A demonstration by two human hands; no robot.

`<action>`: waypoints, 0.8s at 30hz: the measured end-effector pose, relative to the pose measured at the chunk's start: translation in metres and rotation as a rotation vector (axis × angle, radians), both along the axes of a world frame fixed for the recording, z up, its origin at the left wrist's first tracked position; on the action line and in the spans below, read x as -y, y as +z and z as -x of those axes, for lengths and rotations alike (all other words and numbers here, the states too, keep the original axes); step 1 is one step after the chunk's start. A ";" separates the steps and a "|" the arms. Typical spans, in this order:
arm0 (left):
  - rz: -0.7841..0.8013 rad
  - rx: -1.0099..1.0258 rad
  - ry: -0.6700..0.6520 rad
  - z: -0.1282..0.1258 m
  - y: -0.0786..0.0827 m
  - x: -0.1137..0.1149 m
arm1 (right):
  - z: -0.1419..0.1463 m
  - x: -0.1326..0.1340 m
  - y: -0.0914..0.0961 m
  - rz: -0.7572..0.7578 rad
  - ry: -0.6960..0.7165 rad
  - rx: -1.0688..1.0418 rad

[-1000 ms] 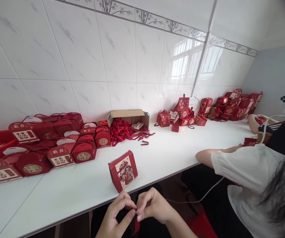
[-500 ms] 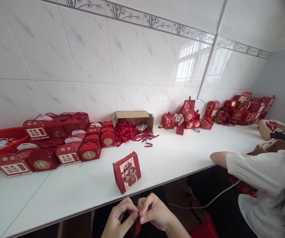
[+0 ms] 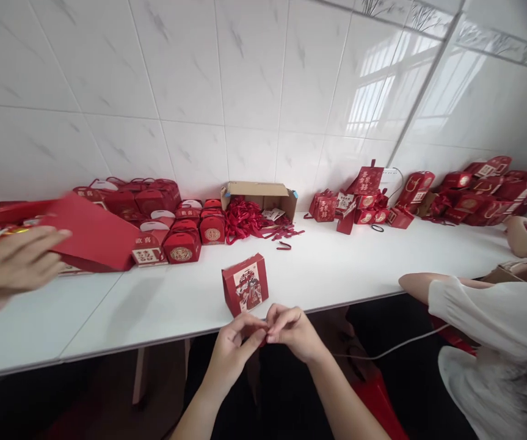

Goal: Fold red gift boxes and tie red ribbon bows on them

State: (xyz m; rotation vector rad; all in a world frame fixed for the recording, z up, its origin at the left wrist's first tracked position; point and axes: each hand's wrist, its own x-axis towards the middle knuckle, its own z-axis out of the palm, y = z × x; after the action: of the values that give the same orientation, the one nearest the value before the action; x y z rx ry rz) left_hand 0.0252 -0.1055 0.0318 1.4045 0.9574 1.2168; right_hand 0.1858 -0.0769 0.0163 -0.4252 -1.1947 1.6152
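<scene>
My left hand [image 3: 237, 343] and my right hand [image 3: 294, 332] meet fingertip to fingertip in front of the table's near edge. Between the pinched fingers shows a little of a red ribbon [image 3: 264, 339]; most of it is hidden behind the fingers. Just beyond my hands a red gift box [image 3: 246, 285] with a printed couple on its front stands upright on the white table [image 3: 190, 293]. Neither hand clearly grips the box.
At left, another person's hand [image 3: 16, 260] is by a red card sheet [image 3: 96, 235]. Finished red boxes [image 3: 183, 247] are grouped behind. A cardboard box [image 3: 258, 190] of red ribbons [image 3: 242, 220] stands by the wall. A co-worker [image 3: 487, 311] sits at right, near piled red boxes [image 3: 474, 195].
The view has tilted down and shifted. Another person's hand and a red card sheet have come in at left. My hands stay pinched together; less of the ribbon shows.
</scene>
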 end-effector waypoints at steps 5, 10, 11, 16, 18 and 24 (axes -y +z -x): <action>-0.042 0.085 -0.079 0.004 0.017 0.001 | -0.008 -0.004 0.016 -0.124 0.090 0.025; -0.177 -0.082 -0.186 0.012 0.026 0.001 | -0.009 -0.002 0.020 -0.141 0.152 0.071; -0.188 -0.124 -0.190 0.013 0.027 0.001 | -0.009 -0.001 0.020 -0.139 0.166 0.090; -0.166 -0.243 -0.199 0.016 0.024 0.006 | -0.008 0.003 0.018 -0.099 0.264 0.146; -0.143 -0.276 -0.191 0.016 0.020 0.010 | -0.007 0.002 0.015 -0.088 0.293 0.160; 0.005 -0.160 -0.135 0.006 -0.001 0.018 | -0.006 -0.004 0.005 -0.137 0.273 0.248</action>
State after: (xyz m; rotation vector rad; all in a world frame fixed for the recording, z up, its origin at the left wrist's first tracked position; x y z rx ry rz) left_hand 0.0191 -0.1236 0.0307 1.5549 0.9568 1.0133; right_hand 0.1918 -0.0733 0.0210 -0.3955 -1.5978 1.7326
